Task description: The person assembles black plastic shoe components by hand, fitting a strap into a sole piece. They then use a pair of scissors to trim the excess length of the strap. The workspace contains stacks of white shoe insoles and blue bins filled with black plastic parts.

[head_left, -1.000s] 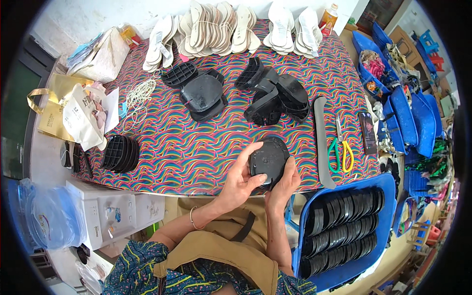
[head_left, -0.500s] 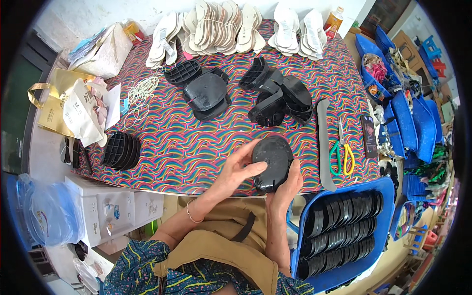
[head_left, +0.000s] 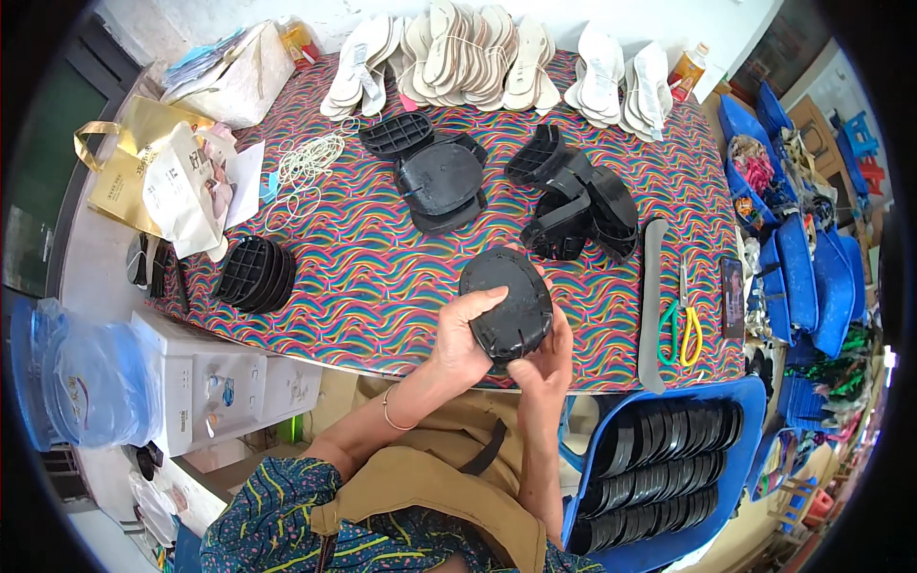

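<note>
Both hands hold a rounded black shoe heel [head_left: 511, 304] over the near edge of the table. My left hand [head_left: 462, 336] grips its left side, thumb lying across the smooth top face, its other fingers hidden behind. My right hand [head_left: 547, 365] is closed round the lower right side, thumb at the bottom edge. Beyond it lie more black heels: a group [head_left: 439, 180] straight ahead and a jumbled pile [head_left: 583, 201] to the right. A nested stack of ribbed heels [head_left: 255, 275] stands at the left.
Tied bundles of pale insoles [head_left: 468, 57] line the table's back. Scissors [head_left: 690, 329], a grey strip [head_left: 651, 306] and a phone [head_left: 732, 296] lie right. A blue crate [head_left: 755, 420] with rows of black heels stands near right. White cord [head_left: 308, 167] and bags [head_left: 181, 191] sit left.
The view has shifted, so the table's things appear farther right. In my hands the heel has tilted and turned slightly; my right thumb has moved down to its bottom edge.
</note>
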Available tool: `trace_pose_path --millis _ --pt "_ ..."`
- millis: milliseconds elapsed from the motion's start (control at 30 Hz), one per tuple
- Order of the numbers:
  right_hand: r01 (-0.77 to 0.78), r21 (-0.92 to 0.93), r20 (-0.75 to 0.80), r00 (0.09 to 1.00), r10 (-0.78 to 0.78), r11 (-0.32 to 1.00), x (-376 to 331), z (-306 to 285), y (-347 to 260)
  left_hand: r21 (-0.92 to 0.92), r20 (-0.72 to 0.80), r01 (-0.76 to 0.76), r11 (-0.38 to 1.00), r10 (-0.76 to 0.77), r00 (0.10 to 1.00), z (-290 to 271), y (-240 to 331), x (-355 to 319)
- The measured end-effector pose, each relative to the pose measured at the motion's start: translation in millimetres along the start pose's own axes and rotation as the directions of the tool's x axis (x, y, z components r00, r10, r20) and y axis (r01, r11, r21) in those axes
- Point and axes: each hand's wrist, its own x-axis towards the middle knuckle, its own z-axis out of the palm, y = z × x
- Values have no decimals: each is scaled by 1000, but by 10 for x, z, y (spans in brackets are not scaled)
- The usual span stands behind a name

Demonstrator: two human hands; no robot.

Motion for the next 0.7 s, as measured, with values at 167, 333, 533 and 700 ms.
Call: trace_pose_path --millis 167,333,533,700 --pt "87 -216 20 996 -85 973 -20 22 13 -78 -67 -77 994 72 995 -26 -112 -5" --pt "102 -144 -25 994 -106 984 -31 80 69 -84 -118 -35 996 25 993 -135 -126 -15" --pt "19 67 67 997 -23 998 12 -118 16 -162 50 -50 985 59 997 68 15 -28" --pt "-114 115 124 987 99 987 -50 -298 69 -217 116 -18 976 44 992 103 62 -17"
